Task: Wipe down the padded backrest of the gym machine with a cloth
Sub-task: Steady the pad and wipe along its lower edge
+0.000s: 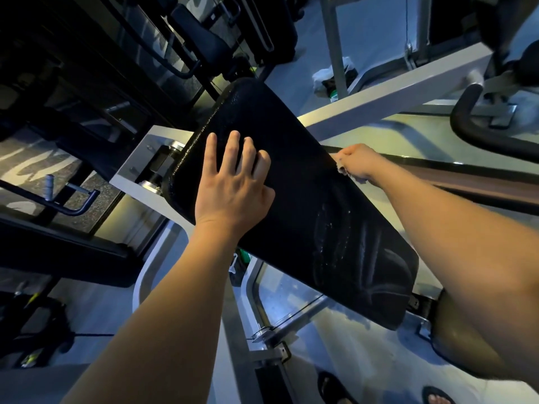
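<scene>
The black padded backrest (294,182) runs diagonally from upper left to lower right, with pale smear marks on its lower part. My left hand (233,182) lies flat on the pad's upper half, fingers straight and spread. My right hand (360,161) is at the pad's right edge, fingers curled around a small whitish cloth (342,170), of which only a bit shows under the fist.
The machine's white frame beam (388,97) crosses behind the pad. A curved black handle (466,123) is at the right. A pin lever (70,196) sticks out at the left. Rags and a bottle (332,80) lie on the floor behind. My sandalled feet (437,398) are below.
</scene>
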